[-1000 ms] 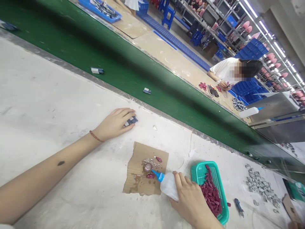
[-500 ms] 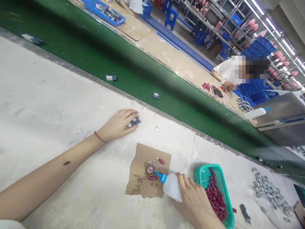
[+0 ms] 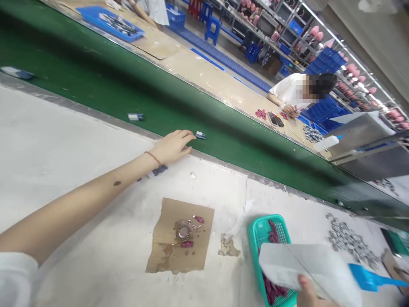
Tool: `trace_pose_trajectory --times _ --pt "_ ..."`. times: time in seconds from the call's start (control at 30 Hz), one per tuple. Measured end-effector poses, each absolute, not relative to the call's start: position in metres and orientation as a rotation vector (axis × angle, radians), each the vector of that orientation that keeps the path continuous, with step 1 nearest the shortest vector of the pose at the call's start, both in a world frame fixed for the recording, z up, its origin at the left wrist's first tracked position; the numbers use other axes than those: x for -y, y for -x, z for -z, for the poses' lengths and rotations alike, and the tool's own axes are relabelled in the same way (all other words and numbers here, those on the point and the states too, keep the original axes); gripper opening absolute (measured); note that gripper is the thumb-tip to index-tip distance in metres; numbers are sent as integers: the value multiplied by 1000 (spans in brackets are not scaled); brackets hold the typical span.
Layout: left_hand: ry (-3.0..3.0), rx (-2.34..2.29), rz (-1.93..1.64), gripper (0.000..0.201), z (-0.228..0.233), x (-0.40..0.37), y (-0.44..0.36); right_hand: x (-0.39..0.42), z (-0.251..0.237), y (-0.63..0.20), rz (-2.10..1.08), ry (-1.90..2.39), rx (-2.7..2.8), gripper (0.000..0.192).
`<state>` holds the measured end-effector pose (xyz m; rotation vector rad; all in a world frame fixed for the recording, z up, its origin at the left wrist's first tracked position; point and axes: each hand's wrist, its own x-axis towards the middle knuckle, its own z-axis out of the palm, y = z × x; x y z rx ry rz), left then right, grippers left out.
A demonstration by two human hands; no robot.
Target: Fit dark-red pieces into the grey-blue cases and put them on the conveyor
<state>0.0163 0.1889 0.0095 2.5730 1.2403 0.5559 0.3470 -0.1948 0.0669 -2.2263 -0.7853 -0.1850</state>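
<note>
Reaching across the worktop (image 3: 64, 140), the left hand (image 3: 172, 146) is stretched out, its grip spread, fingertips beside a small grey block (image 3: 200, 135) on the green belt (image 3: 134, 91); a white glue bottle (image 3: 311, 270) is gripped in the right hand (image 3: 308, 294), over the teal basket (image 3: 258, 232).

Small grey-blue block (image 3: 200, 135) lies flat on the green belt, just off the left hand's (image 3: 172, 147) fingertips. White glue bottle (image 3: 309, 273) with blue nozzle, tilted near-horizontal, nozzle pointing right, gripped from below by the right hand (image 3: 308, 294).
</note>
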Motion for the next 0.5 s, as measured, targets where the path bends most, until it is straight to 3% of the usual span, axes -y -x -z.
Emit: trace_pose_trajectory --times 0.13,0.27,0.5 --pt "-2528 -1219 -517 47 -8 -215 -64 183 -96 -389 486 1921 581 73" --pt "-2463 -1195 -489 37 -11 -215 -88 187 -97 -430 616 1903 552 102" --pt "-2328 -1193 -603 57 -26 -184 -95 193 -54 -464 455 2085 427 94"
